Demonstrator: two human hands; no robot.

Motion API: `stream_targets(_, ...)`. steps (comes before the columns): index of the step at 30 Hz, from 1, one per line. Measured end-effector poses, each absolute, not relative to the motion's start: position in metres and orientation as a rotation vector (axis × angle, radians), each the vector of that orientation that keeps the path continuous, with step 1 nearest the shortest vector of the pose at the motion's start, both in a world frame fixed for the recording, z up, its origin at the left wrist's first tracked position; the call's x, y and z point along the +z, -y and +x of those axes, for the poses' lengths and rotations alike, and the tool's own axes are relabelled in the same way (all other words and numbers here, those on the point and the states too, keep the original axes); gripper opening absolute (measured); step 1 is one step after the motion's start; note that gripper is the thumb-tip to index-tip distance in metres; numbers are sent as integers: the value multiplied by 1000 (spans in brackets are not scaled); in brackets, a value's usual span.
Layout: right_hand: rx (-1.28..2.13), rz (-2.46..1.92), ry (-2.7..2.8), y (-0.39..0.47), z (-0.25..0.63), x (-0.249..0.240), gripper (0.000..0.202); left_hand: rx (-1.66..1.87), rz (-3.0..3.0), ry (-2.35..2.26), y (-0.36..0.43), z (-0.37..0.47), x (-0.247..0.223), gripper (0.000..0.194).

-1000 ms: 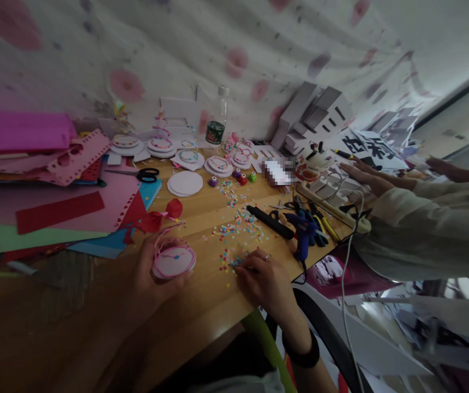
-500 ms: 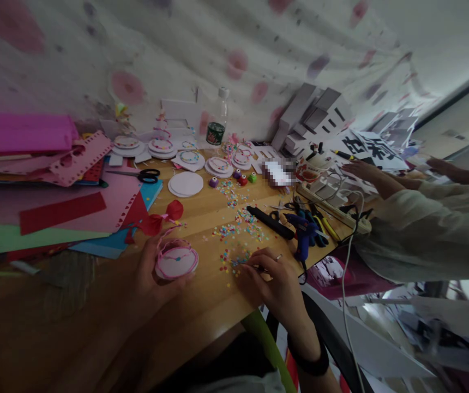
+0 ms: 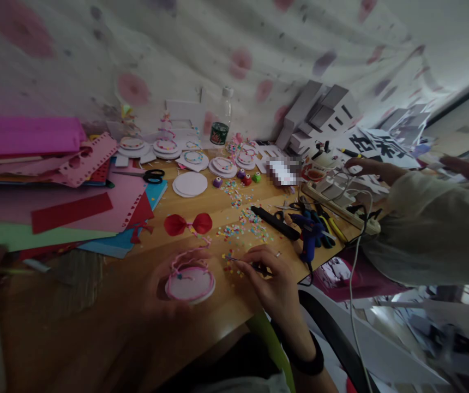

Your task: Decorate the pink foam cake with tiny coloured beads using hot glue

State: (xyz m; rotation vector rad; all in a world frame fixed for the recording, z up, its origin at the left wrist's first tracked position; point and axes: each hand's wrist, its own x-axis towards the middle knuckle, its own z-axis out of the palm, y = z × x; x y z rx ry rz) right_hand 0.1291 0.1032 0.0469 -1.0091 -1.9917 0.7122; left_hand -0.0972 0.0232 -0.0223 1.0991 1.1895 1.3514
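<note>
My left hand (image 3: 158, 286) holds a white round disc (image 3: 190, 284) with a pink string rim and a few small coloured dots on it, near the table's front edge. A red bow (image 3: 188, 224) lies just behind the disc, joined to it by pink string. My right hand (image 3: 271, 278) pinches thin tweezers (image 3: 242, 262) whose tip rests among loose coloured confetti (image 3: 234, 265) to the right of the disc. The right hand wears a ring and a dark wristband.
Stacked coloured paper (image 3: 54, 207) fills the left side. Finished discs (image 3: 193, 159), a plain white disc (image 3: 190, 184), scissors (image 3: 148, 176), a bottle (image 3: 221, 123), small punches (image 3: 246, 178), a blue glue gun (image 3: 310, 234) and a power strip (image 3: 341, 210) stand behind. Another person's sleeve (image 3: 431, 229) reaches in from the right.
The disc in my left hand has come nearer and to the right; the red bow now lies spread behind it. My right hand lifted the tweezers' tip toward the disc. The other person's hand drew back.
</note>
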Motion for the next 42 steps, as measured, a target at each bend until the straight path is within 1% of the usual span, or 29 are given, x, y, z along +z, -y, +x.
stream_targets(3,755,-1018,1977,-102,122,44,10,1233,1097,-977,-18,-100,-22,69)
stream_targets(7,777,-1039,1963,-102,117,42,10,1219,1134,-967,-19,-101,-22,81)
stream_targets(10,770,-1033,1967,-101,116,42,10,1239,1228,-925,-23,-101,-22,84)
stream_targets(17,764,-1027,1983,-101,114,43,10,1259,1376,-974,-28,-102,-18,77)
stream_targets(23,743,-1024,1989,-101,113,43,10,1297,1372,-955,-31,-98,-4,71)
stream_targets(26,734,-1010,2002,-101,113,44,10,1300,1392,-972,-31,-98,-5,68)
stream_targets(28,731,-993,2001,-100,113,44,9,1295,1409,-972,-29,-100,-11,70)
stream_targets(32,726,-981,2005,-100,112,45,10,1239,1300,-940,-25,-104,-26,85)
stream_targets(33,722,-982,2011,-100,112,45,10,1236,1274,-938,-25,-105,-28,86)
stream_targets(34,716,-982,2017,-100,112,45,9,1247,1280,-934,-25,-105,-29,84)
stream_targets(38,695,-975,2040,-99,112,45,9,1290,1461,-910,-28,-107,-26,68)
stream_targets(42,682,-971,2058,-98,112,45,8,1250,1487,-955,-29,-107,-23,68)
